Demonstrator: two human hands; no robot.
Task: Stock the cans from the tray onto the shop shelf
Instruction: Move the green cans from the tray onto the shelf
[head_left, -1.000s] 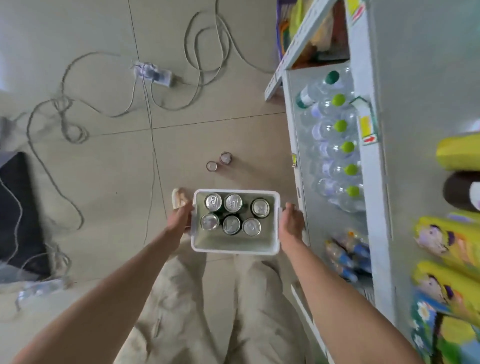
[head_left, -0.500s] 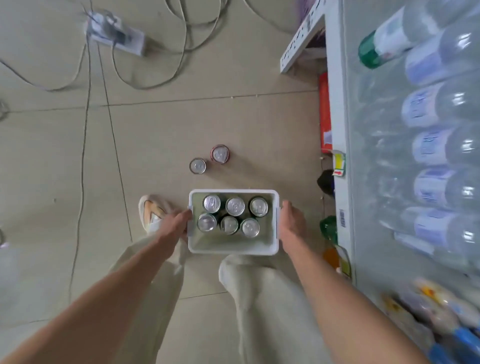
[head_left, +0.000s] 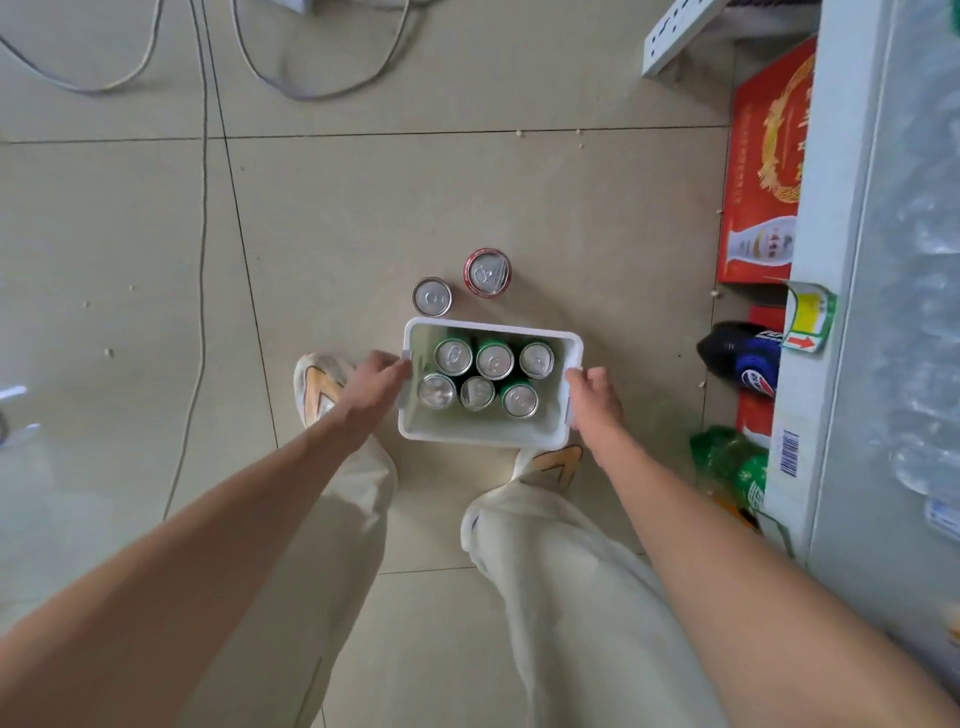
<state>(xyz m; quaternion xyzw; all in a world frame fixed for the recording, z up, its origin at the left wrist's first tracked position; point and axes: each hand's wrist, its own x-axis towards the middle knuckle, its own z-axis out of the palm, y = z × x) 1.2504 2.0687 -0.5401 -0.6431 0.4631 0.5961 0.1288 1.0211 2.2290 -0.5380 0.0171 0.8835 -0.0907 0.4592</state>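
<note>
A white plastic tray (head_left: 480, 432) sits low over the tiled floor between my feet, with several upright green cans (head_left: 493, 359) packed in its far half. My left hand (head_left: 376, 382) grips its left handle and my right hand (head_left: 592, 397) grips its right handle. Just beyond the tray two more cans stand on the floor: a red can (head_left: 487, 273) and a silver-topped can (head_left: 431, 297). The white shop shelf (head_left: 841, 260) runs down the right edge of the view.
Under the shelf lie a red carton (head_left: 763, 171), a dark cola bottle (head_left: 740, 356) and a green bottle (head_left: 727, 465). Cables (head_left: 202, 156) trail across the floor at the upper left. My shoes (head_left: 317, 384) stand on either side of the tray.
My view has dropped closer to the floor. The tray has come down with both hands still on its handles, and the bottom shelf level has come into sight.
</note>
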